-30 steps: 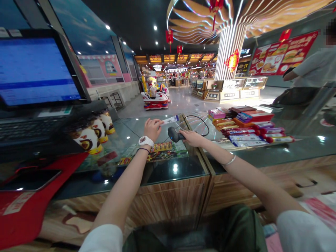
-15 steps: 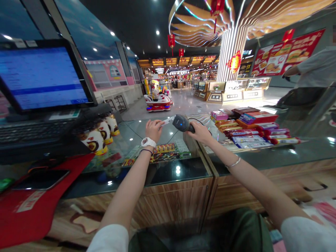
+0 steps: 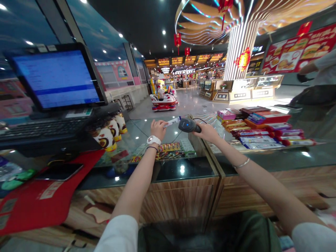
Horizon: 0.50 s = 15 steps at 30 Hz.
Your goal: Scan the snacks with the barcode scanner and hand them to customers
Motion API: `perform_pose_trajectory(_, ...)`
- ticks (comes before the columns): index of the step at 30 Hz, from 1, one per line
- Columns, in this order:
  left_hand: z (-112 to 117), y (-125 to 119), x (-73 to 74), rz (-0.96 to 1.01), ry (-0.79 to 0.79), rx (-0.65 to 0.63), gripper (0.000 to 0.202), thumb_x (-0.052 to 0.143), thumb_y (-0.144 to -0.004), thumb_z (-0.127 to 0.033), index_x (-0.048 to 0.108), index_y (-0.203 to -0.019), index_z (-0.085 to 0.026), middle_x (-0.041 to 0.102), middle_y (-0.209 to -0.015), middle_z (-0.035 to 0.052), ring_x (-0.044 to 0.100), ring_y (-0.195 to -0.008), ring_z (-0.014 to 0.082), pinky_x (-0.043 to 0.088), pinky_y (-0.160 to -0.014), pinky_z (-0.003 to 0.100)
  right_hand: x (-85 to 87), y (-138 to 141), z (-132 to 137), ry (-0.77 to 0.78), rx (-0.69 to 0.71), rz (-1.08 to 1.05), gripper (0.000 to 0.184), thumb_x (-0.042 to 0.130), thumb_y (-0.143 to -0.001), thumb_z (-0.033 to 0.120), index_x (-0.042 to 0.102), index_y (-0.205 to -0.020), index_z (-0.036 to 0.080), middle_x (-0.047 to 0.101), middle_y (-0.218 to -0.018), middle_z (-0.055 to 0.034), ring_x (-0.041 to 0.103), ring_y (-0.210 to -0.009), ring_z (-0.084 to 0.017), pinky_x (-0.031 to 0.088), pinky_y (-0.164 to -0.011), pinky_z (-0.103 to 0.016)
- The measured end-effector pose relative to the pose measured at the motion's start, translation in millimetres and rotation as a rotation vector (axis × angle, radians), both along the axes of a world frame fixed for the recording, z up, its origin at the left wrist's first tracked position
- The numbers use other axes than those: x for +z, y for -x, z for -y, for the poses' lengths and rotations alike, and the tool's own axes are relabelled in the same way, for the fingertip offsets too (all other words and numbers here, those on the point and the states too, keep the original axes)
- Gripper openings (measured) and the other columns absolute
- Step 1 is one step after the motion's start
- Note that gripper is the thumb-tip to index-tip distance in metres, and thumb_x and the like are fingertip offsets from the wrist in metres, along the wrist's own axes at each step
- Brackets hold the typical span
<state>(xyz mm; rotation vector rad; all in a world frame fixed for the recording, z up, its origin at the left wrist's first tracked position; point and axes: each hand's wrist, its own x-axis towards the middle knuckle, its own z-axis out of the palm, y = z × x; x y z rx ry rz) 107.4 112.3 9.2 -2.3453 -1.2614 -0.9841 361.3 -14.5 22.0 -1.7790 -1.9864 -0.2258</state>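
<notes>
My left hand (image 3: 158,129), with a white watch on its wrist, pinches a thin whitish candy-like stick pack (image 3: 172,121) above the glass counter (image 3: 141,140). The pack's free end points right, close to the head of a dark barcode scanner (image 3: 187,125) with a small blue light. Wrapped round the scanner's handle is my right hand (image 3: 206,133). To the right of that hand lie stacks of candy packs (image 3: 259,134), several of them wrapped rolls and bars. Flat packets (image 3: 170,150) show under the glass below my left hand.
At the left stand a lit monitor (image 3: 59,78), a keyboard (image 3: 44,131) and several patterned cups (image 3: 109,136). A phone (image 3: 61,172) rests on a red mat (image 3: 56,199). Beyond the counter is a ride-on toy car (image 3: 163,100). Another person (image 3: 321,77) is at the far right.
The view has swung left, so things sit further right in the picture. The pack in my left hand now shows more of its length, tilted up to the right beside the scanner.
</notes>
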Motion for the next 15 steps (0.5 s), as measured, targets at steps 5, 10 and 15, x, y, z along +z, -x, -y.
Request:
perform_pose_trajectory(5,1.2,-2.0,0.1,-0.007,0.009,-0.011,0.028,0.058,-0.086,-0.016,0.07,-0.109,-0.027,0.07,-0.109,0.0043,0.062,-0.108,0.0243,0.026,-0.12,0.05,-0.6,-0.4,-0.7,0.001,-0.011,0.0,0.041,0.057,-0.091,0.044,0.063,-0.122,0.018,0.075,-0.107,-0.0118,0.07,-0.098,-0.029,0.048,-0.077,-0.031)
perform_pose_trajectory(10,2.7,-2.0,1.8,-0.009,0.023,-0.003,0.026,0.057,-0.086,-0.017,0.07,-0.106,-0.027,0.07,-0.11,0.0034,0.062,-0.108,0.0238,0.026,-0.12,0.049,0.2,0.3,0.5,0.003,-0.022,0.004,0.041,0.058,-0.091,0.045,0.062,-0.123,0.018,0.075,-0.107,-0.0118,0.07,-0.098,-0.029,0.048,-0.078,-0.031)
perform_pose_trajectory(15,4.6,-2.1,2.6,0.013,0.006,-0.019,0.027,0.057,-0.086,-0.015,0.071,-0.106,-0.028,0.07,-0.107,0.0038,0.063,-0.106,0.0244,0.028,-0.119,0.052,-0.1,0.1,-0.1,-0.003,-0.02,-0.004,0.041,0.058,-0.091,0.046,0.063,-0.12,0.018,0.075,-0.106,-0.0123,0.07,-0.098,-0.03,0.048,-0.078,-0.032)
